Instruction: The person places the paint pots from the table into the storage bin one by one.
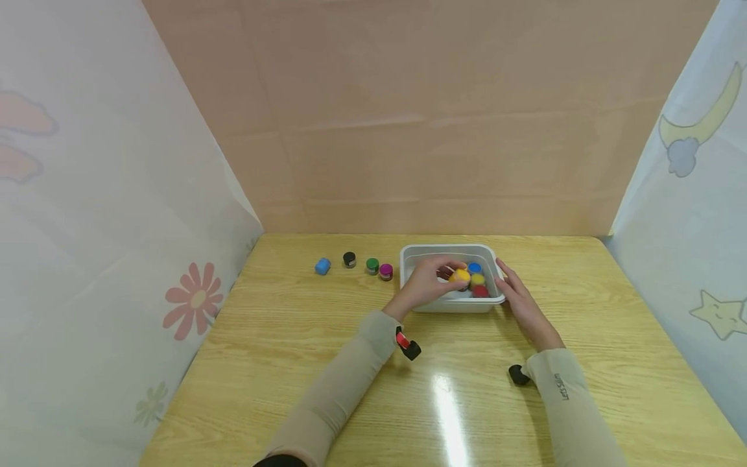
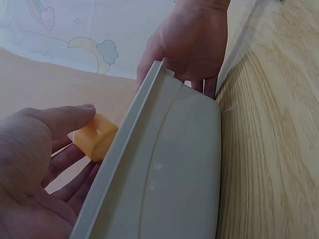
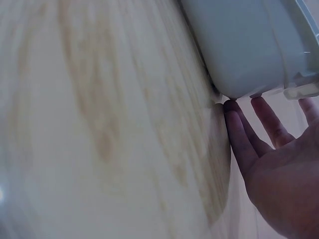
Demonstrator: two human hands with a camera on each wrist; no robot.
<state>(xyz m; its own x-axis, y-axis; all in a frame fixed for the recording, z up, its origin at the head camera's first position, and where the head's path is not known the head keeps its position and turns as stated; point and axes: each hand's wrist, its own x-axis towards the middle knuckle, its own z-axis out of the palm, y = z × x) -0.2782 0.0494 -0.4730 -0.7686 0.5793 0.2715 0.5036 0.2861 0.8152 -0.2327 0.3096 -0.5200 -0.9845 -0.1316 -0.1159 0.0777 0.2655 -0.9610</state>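
Over the white plastic tub (image 1: 449,305), my left hand (image 1: 427,280) pinches a small yellow-orange block (image 2: 96,137) between thumb and fingertips. In the left wrist view the block is just behind the tub's rim, with the left hand (image 2: 35,169) beside it. My right hand (image 1: 522,308) touches the tub's right end with its fingers extended. The right wrist view has these fingertips (image 3: 232,105) against the tub's outer wall. Inside, at the right, sit small jars: blue (image 1: 474,267), dull yellow (image 1: 477,280) and red (image 1: 480,292).
Left of the tub, a magenta jar (image 1: 386,272), a green jar (image 1: 372,266) and a black jar (image 1: 349,259) stand on the wooden table (image 1: 280,337). A blue block (image 1: 323,266) lies farther left. Covered walls (image 1: 443,130) rise at the back and both sides.
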